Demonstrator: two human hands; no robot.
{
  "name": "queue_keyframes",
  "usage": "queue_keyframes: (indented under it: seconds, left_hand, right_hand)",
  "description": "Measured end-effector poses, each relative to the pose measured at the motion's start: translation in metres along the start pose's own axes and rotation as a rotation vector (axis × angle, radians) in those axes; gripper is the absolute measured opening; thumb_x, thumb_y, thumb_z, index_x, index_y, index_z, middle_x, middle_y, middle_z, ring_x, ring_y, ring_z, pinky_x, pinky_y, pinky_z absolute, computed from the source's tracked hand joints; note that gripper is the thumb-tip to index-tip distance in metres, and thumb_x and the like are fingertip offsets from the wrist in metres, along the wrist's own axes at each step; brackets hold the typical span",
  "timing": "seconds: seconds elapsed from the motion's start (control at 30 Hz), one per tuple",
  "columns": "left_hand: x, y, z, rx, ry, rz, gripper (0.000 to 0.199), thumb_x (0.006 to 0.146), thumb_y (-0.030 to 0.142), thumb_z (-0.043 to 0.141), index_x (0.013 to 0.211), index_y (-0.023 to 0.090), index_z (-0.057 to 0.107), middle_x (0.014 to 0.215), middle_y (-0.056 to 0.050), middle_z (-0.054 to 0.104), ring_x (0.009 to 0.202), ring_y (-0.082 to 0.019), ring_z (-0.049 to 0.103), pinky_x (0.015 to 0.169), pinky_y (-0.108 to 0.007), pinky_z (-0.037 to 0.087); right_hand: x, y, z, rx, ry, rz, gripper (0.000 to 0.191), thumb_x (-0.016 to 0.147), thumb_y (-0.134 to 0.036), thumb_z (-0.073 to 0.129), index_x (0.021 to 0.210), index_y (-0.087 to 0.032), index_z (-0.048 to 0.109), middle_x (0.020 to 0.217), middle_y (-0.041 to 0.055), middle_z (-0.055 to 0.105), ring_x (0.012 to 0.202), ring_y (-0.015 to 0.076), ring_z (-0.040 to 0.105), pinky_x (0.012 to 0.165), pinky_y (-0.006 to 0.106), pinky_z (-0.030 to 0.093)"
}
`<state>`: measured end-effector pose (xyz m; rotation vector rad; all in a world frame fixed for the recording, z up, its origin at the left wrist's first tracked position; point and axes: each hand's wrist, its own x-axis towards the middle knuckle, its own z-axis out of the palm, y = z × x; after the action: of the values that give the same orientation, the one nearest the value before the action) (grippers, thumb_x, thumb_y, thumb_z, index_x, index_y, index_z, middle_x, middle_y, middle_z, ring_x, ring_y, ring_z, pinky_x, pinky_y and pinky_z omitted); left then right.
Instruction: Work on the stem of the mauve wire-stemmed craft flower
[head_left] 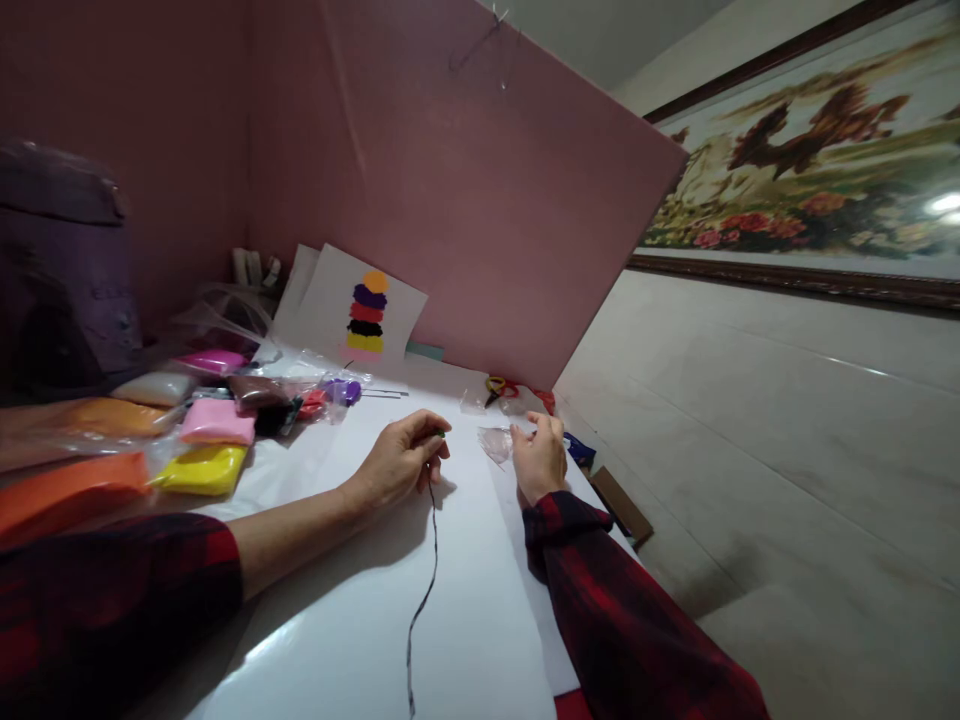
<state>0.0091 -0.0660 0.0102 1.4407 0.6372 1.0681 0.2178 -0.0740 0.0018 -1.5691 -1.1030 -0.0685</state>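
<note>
My left hand [405, 455] is above the white sheet, its fingertips pinched on a small dark green piece [440, 433]. Below those fingers a thin black strand [421, 605] runs down the sheet [480, 590] toward the near edge; whether the fingers touch it is unclear. My right hand [540, 458] rests at the right side, fingers apart and slightly curled, beside a small clear plastic bag [495, 443]. Nothing shows between its fingers.
Bags of coloured clay, among them yellow [201, 470], pink [217, 422] and orange [75, 485], lie at the left. A paper with stacked coloured shapes [330, 300] leans at the back. Scissors [495, 388] lie behind my right hand; a brown box [621, 507] is right.
</note>
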Motion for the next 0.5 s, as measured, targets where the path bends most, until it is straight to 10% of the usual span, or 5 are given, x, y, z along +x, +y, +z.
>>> queue_keyframes:
  seconds: [0.23, 0.5]
  left_hand:
    - [0.001, -0.001, 0.002, -0.069, 0.002, -0.042, 0.004, 0.081, 0.018, 0.054, 0.078, 0.015, 0.053, 0.052, 0.008, 0.050, 0.031, -0.003, 0.040, 0.033, -0.015, 0.027]
    - [-0.002, -0.001, 0.003, -0.072, -0.109, -0.053, 0.022, 0.081, 0.035, 0.062, 0.081, 0.013, 0.057, 0.052, 0.006, 0.054, 0.034, -0.005, 0.045, 0.035, -0.017, 0.031]
  right_hand:
    - [-0.047, -0.045, -0.004, 0.167, -0.385, -0.678, 0.010, 0.092, -0.019, 0.054, 0.093, -0.019, 0.064, 0.096, 0.0090, 0.065, 0.077, 0.0174, 0.062, 0.062, 0.029, 0.051]
    - [-0.054, -0.046, -0.002, 0.133, -0.399, -0.639, 0.012, 0.086, -0.011, 0.058, 0.096, -0.018, 0.060, 0.091, 0.0059, 0.058, 0.071, 0.0158, 0.058, 0.053, 0.026, 0.045]
